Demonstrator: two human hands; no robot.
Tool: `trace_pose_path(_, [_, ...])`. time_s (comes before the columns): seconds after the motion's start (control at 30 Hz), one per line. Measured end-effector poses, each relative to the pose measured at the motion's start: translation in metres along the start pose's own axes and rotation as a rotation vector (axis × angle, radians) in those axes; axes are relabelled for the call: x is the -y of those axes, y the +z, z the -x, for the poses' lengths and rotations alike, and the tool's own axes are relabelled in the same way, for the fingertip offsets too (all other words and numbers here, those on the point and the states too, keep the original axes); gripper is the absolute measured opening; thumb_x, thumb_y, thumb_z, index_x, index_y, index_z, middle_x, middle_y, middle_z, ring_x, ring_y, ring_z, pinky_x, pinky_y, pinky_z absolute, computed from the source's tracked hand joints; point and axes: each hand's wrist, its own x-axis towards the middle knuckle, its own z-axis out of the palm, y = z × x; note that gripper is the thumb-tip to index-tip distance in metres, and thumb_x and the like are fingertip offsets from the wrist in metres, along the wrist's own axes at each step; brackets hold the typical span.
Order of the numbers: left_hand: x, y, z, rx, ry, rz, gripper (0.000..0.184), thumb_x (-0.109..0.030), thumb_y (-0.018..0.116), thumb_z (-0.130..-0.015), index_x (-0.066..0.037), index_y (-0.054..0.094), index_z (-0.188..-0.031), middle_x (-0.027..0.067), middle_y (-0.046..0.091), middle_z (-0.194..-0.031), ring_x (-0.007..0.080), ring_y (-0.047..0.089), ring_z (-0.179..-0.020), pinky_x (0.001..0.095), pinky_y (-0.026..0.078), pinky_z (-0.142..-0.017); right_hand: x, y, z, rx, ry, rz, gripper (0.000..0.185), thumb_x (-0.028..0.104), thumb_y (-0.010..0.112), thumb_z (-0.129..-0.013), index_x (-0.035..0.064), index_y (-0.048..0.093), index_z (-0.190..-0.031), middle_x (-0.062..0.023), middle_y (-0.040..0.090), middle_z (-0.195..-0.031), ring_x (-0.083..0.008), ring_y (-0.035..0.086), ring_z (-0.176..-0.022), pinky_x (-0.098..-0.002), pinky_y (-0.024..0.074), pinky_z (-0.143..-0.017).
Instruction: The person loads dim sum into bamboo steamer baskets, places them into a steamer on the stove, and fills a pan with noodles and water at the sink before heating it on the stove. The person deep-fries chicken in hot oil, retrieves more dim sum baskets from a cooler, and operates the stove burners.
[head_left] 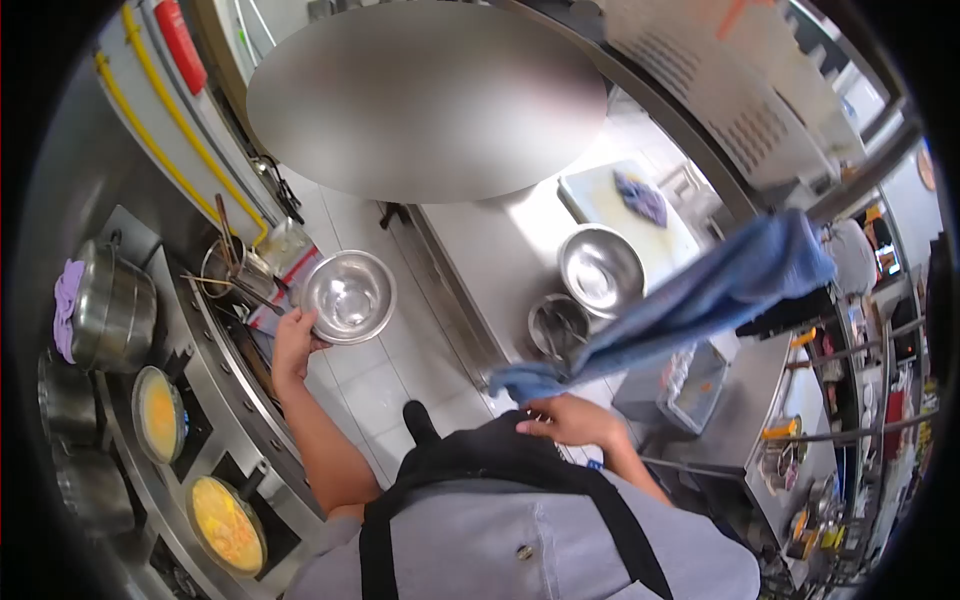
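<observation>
My left hand (296, 347) grips the rim of a shiny metal bowl (352, 297), held above the floor beside the stove; the bowl's inside looks bare. A dark utensil handle (258, 295) from a pot ends close to these fingers; I cannot tell if they touch. In front of my apron, my right hand (572, 420) is closed at the narrow end of a long blue cloth (690, 295), which stretches up to the right, partly blurred. Beyond the cloth, a second metal bowl (602, 270) and a smaller metal container (560, 327) stand on the steel counter (470, 240).
Two pans with yellow food, one (160, 415) behind the other (228, 525), sit on the stove at left. A lidded pot (115, 305) stands behind them. A white cutting board (590, 195) bears a purple cloth (640, 197). A grey bin (680, 390) is at right. A blurred oval covers the top.
</observation>
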Motion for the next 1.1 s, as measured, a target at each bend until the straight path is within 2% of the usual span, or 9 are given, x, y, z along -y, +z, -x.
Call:
trace_pose_path(0.23, [-0.087,-0.053,-0.098,0.07,0.151,0.121,0.027,-0.019,0.05,-0.099,0.002,0.06,-0.113,0.0092,0.068,-0.088,0.0161,0.067,-0.068,0.0282,0.057,-0.057,0.082,-0.009,-0.086,-0.057,0.006,-0.016,0.055,0.051,0.057,-0.093,0.0026,0.064,-0.117,-0.0206,0.07,-0.099,-0.0392,0.066,-0.091,-0.0425,0.0516,-0.079])
trace_pose_path(0.43, [-0.184,-0.011,-0.207,0.133,0.308,0.264,0.028,-0.017,0.049,-0.099,0.006,0.057,-0.111,0.0133,0.068,-0.092,0.0202,0.068,-0.069,0.0315,0.058,-0.059,0.099,-0.04,-0.155,-0.117,0.078,-0.069,0.057,0.05,0.059,-0.092,0.0,0.062,-0.119,-0.02,0.07,-0.101,-0.0364,0.068,-0.094,-0.0384,0.0525,-0.081])
trace_pose_path(0.57, [-0.271,0.024,-0.291,0.045,0.526,0.309,0.029,-0.014,0.047,-0.097,0.01,0.056,-0.11,0.017,0.067,-0.095,0.0233,0.07,-0.072,0.0311,0.058,-0.057,0.093,-0.068,-0.217,-0.133,0.129,-0.171,0.057,0.051,0.059,-0.092,0.0017,0.061,-0.122,-0.0183,0.071,-0.099,-0.0363,0.068,-0.093,-0.0384,0.0523,-0.08])
trace_pose_path(0.77, [-0.422,0.075,-0.399,-0.085,0.733,0.284,0.032,-0.016,0.053,-0.091,0.014,0.056,-0.102,0.0215,0.067,-0.095,0.0264,0.071,-0.075,0.032,0.062,-0.062,0.09,-0.14,-0.313,-0.203,0.155,-0.114,0.057,0.05,0.059,-0.092,0.0033,0.06,-0.125,-0.0204,0.068,-0.11,-0.0343,0.066,-0.1,-0.0389,0.051,-0.086])
trace_pose_path(0.83, [-0.473,0.098,-0.449,-0.081,0.789,0.293,0.031,-0.013,0.054,-0.088,0.015,0.056,-0.102,0.0223,0.067,-0.096,0.0278,0.072,-0.076,0.0312,0.062,-0.061,0.102,-0.178,-0.338,-0.224,0.138,-0.27,0.056,0.047,0.06,-0.092,0.0027,0.06,-0.126,-0.0199,0.068,-0.11,-0.0329,0.067,-0.101,-0.0391,0.0511,-0.086])
trace_pose_path(0.9, [-0.526,0.126,-0.491,-0.152,0.876,0.177,0.033,-0.014,0.054,-0.084,0.014,0.057,-0.102,0.0278,0.065,-0.101,0.036,0.071,-0.079,0.0394,0.061,-0.068,0.1,-0.203,-0.364,-0.241,0.119,-0.351,0.055,0.045,0.061,-0.092,0.0009,0.06,-0.125,-0.02,0.069,-0.109,-0.0315,0.067,-0.1,-0.0386,0.0514,-0.085])
trace_pose_path(0.97, [-0.582,0.152,-0.552,-0.317,0.997,-0.141,0.037,-0.018,0.055,-0.082,0.013,0.059,-0.103,0.0311,0.065,-0.104,0.0426,0.067,-0.091,0.0481,0.055,-0.084,0.089,-0.217,-0.388,-0.34,0.205,-0.164,0.054,0.044,0.062,-0.092,-0.0004,0.061,-0.123,-0.0201,0.069,-0.107,-0.0314,0.068,-0.098,-0.0383,0.0517,-0.085])
trace_pose_path(1.03, [-0.628,0.189,-0.583,-0.548,1.049,-0.288,0.043,-0.022,0.057,-0.08,0.01,0.059,-0.11,0.0331,0.063,-0.11,0.0452,0.061,-0.106,0.049,0.045,-0.098,0.091,-0.235,-0.404,-0.375,0.249,-0.212,0.054,0.044,0.062,-0.092,-0.0007,0.062,-0.122,-0.0206,0.069,-0.108,-0.0317,0.068,-0.098,-0.0385,0.0519,-0.085])
trace_pose_path(1.1, [-0.676,0.223,-0.66,-0.518,1.077,-0.346,0.046,-0.023,0.058,-0.08,0.01,0.058,-0.113,0.0322,0.062,-0.113,0.0438,0.059,-0.109,0.0475,0.044,-0.099,0.093,-0.247,-0.421,-0.414,0.294,-0.264,0.053,0.043,0.063,-0.092,-0.0009,0.062,-0.121,-0.0211,0.069,-0.108,-0.032,0.068,-0.097,-0.0388,0.052,-0.085])
